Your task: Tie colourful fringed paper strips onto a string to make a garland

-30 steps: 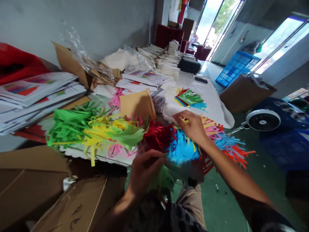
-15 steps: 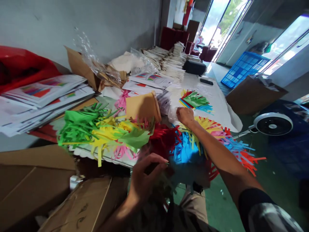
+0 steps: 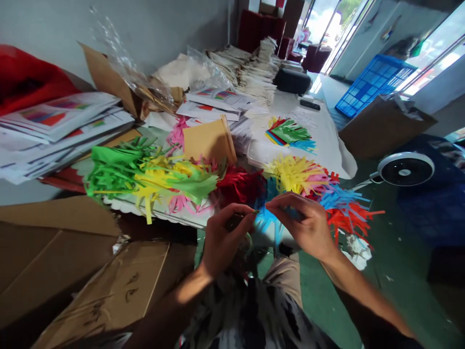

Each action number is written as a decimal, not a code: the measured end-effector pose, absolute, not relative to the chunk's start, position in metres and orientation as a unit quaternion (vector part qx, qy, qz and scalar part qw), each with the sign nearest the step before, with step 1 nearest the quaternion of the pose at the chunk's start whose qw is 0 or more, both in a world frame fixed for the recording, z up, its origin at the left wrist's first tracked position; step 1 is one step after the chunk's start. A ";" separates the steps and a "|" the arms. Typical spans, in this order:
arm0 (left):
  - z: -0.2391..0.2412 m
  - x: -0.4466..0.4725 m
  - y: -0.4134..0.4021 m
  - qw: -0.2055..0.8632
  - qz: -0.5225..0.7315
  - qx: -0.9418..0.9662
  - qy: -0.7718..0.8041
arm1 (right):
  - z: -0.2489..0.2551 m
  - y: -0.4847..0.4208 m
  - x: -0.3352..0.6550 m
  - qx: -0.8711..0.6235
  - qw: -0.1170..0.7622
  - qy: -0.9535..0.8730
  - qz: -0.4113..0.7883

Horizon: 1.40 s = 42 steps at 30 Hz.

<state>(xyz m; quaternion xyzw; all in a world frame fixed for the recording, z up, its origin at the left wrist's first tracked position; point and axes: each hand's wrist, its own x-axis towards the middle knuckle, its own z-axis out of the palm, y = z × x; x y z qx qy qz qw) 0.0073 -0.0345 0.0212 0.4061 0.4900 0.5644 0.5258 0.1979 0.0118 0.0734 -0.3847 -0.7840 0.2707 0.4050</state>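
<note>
Nearest, the left hand (image 3: pixel 223 237) and the right hand (image 3: pixel 308 225) meet fingertip to fingertip above the lap. Both are narrowed to a pinch on what looks like one blue fringed piece (image 3: pixel 268 222), which hangs just off the table edge (image 3: pixel 189 222). Its pinched end is too small to make out.

One piece is in hand, and by my reading most of the work is left. Two loose heaps lie just beyond the fingers. The left heap (image 3: pixel 145 179) is green, yellow and pink. The right heap (image 3: pixel 319 189) is red, yellow, blue, pink and orange, and it spills over the edge. The pieces in both are too tangled to count.

One kraft paper bag (image 3: pixel 209 140) stands between the heaps. Only one small neat stack (image 3: pixel 288 133) of fringed sheets lies flat farther up the white cover, and it seems to be all that is finished.

Two cardboard boxes (image 3: pixel 72 271) sit low on the left. One crumpled white scrap (image 3: pixel 358 249) and one fan (image 3: pixel 405 169) are on the floor to the right.

Farther off are one pile of printed sheets (image 3: pixel 54 126), one black case (image 3: pixel 292 80) and one blue crate (image 3: pixel 374 82)
</note>
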 end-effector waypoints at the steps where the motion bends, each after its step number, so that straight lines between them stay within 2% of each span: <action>1: 0.022 0.012 -0.036 0.528 0.559 0.412 0.489 | 0.073 0.005 0.201 -0.390 0.404 -0.782 0.269; 11: 0.032 0.035 -0.044 0.436 0.546 0.513 0.499 | 0.075 -0.014 0.222 -0.379 0.409 -0.791 0.252; 24: 0.038 0.037 -0.052 0.422 0.542 0.562 0.460 | 0.073 -0.027 0.228 -0.387 0.396 -0.791 0.258; 38: 0.029 0.041 -0.055 0.469 0.540 0.519 0.467 | 0.068 -0.033 0.226 -0.442 0.357 -0.785 0.247; 42: 0.027 0.036 -0.055 0.492 0.549 0.512 0.441 | 0.064 -0.033 0.228 -0.445 0.378 -0.772 0.252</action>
